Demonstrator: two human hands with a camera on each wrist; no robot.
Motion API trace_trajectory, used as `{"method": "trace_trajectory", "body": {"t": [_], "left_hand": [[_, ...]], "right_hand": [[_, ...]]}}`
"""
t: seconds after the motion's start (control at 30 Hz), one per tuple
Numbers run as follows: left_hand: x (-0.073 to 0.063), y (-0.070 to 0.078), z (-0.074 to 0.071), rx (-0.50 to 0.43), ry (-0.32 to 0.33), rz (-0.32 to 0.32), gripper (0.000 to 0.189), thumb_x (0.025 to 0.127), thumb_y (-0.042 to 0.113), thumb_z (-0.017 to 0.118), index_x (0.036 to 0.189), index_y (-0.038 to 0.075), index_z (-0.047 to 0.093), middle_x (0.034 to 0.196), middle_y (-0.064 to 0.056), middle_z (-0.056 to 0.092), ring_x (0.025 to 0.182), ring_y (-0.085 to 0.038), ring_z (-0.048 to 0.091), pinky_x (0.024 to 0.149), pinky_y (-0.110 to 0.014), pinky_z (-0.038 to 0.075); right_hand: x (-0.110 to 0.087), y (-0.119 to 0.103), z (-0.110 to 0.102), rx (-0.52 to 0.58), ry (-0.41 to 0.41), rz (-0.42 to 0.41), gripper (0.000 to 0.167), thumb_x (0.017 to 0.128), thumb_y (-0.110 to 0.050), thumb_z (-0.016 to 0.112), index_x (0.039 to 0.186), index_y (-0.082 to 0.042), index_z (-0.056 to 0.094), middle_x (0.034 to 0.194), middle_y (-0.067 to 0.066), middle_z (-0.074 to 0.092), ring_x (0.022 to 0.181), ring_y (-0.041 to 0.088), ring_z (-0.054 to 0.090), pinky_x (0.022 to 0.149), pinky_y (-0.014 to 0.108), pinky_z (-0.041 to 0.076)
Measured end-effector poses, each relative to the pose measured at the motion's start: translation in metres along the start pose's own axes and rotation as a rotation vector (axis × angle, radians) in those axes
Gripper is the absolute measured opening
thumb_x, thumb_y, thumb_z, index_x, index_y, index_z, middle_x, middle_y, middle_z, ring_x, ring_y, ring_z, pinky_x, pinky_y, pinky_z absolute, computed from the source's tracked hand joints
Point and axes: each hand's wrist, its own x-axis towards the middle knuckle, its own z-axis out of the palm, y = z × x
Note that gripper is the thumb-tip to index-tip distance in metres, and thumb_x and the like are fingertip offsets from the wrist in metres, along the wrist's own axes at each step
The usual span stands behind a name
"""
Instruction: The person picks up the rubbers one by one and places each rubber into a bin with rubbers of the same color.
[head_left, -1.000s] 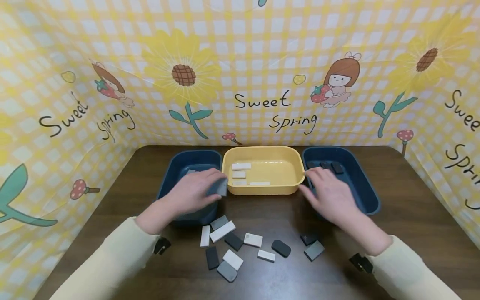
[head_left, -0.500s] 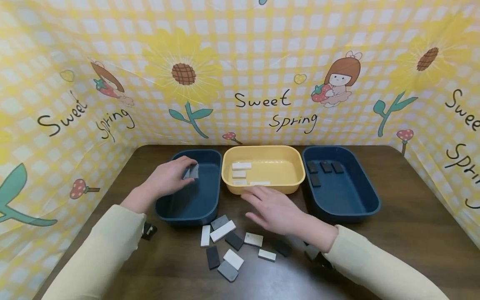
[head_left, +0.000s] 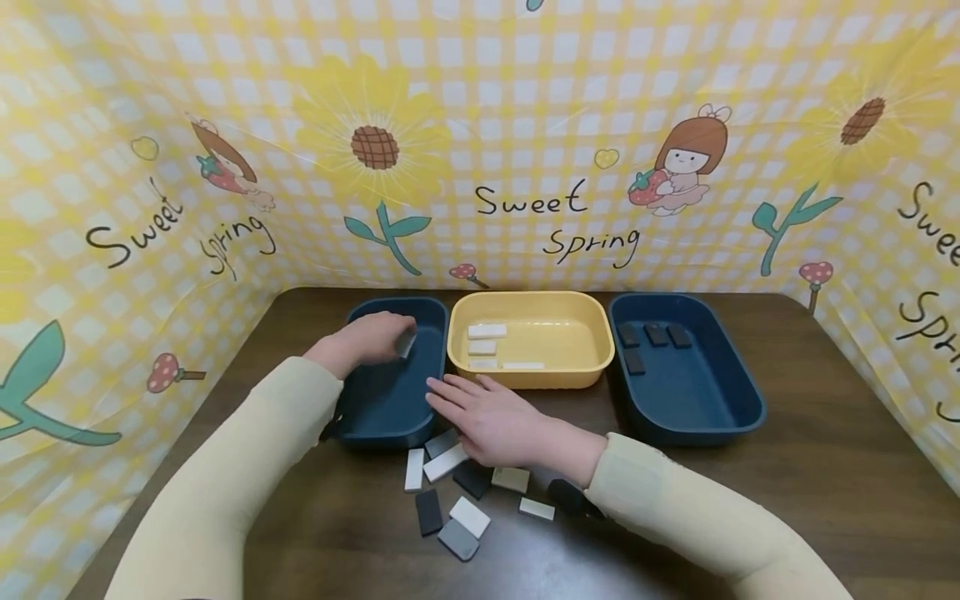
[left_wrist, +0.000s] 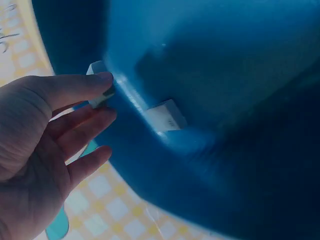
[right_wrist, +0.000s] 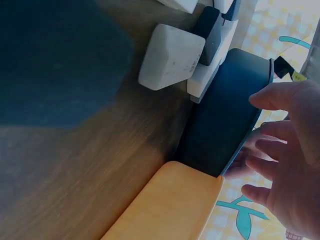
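My left hand (head_left: 366, 338) reaches into the left dark blue bin (head_left: 378, 408) and pinches a small grey block (head_left: 407, 343) between thumb and fingers. In the left wrist view another block (left_wrist: 165, 117) lies on the floor of that bin, beside the pinched one. Over the table, by that bin's front right corner, hovers my right hand (head_left: 495, 421) with its fingers spread and nothing in them. Below it lie loose blocks: a white one (head_left: 414, 470), a dark one (head_left: 429, 512) and a grey one (head_left: 458, 540), among several others partly hidden by the hand.
A yellow bin (head_left: 558, 379) with several white blocks stands in the middle. To its right is another dark blue bin (head_left: 693, 396) with several black blocks at its far left. A patterned cloth (head_left: 517, 125) hangs behind the wooden table (head_left: 810, 400).
My left hand carried the grey block into the left bin, then shifted slightly right inside it. My right hand left the right bin's edge and swept left across the front of the yellow bin.
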Motion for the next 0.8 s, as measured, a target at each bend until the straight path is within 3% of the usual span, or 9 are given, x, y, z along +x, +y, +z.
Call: {"method": "trace_trajectory", "body": {"t": [0.13, 0.47, 0.8], "left_hand": [[0.011, 0.001, 0.003, 0.024, -0.057, -0.021, 0.041, 0.086, 0.006, 0.070, 0.126, 0.000, 0.059, 0.109, -0.016, 0.065, 0.095, -0.029, 0.060, 0.090, -0.047, 0.048], [0.022, -0.001, 0.006, 0.077, -0.113, -0.042, 0.033, 0.087, 0.006, 0.070, 0.120, 0.001, 0.062, 0.101, -0.013, 0.065, 0.087, -0.028, 0.058, 0.087, -0.046, 0.049], [0.029, -0.004, 0.011, 0.085, -0.129, -0.067, 0.040, 0.087, 0.013, 0.074, 0.123, 0.002, 0.062, 0.105, -0.014, 0.066, 0.092, -0.029, 0.059, 0.090, -0.048, 0.049]], "right_hand": [[0.006, -0.001, 0.000, 0.006, -0.028, -0.005, 0.062, 0.094, -0.025, 0.060, 0.150, -0.010, 0.038, 0.155, 0.006, 0.032, 0.143, 0.023, 0.027, 0.111, 0.046, 0.027], [0.008, -0.002, -0.004, 0.004, -0.057, 0.031, 0.060, 0.093, -0.024, 0.061, 0.148, -0.011, 0.042, 0.153, 0.006, 0.037, 0.140, 0.020, 0.033, 0.109, 0.043, 0.032], [0.008, -0.007, -0.004, 0.006, -0.068, 0.059, 0.061, 0.093, -0.025, 0.062, 0.149, -0.012, 0.041, 0.153, 0.004, 0.036, 0.138, 0.018, 0.035, 0.107, 0.040, 0.035]]}}
